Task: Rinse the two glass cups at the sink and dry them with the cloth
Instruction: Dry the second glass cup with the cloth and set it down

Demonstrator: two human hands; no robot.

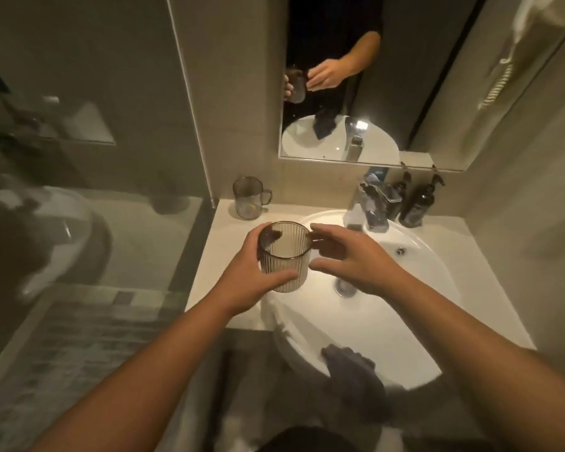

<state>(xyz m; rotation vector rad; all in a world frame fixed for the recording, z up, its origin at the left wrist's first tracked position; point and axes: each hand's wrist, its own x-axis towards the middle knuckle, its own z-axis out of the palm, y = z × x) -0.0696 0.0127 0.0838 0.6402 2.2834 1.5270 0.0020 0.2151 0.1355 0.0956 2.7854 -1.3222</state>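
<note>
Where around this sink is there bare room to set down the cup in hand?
Bare counter lies left of the basin, between the second cup and the left hand. The back right is crowded by the tap and dark bottles; the cloth covers the front rim.

A home or hotel bathroom. A white oval sink (415, 308) is set in a pale tabletop (209, 272), with a chrome tap (371, 207) at the back edge and two dark pump bottles (418, 203) at the back right corner. A wall mirror (356, 93) hangs above, and a glass shower screen (88, 158) stands to the left over tiled floor (79, 337).
</note>
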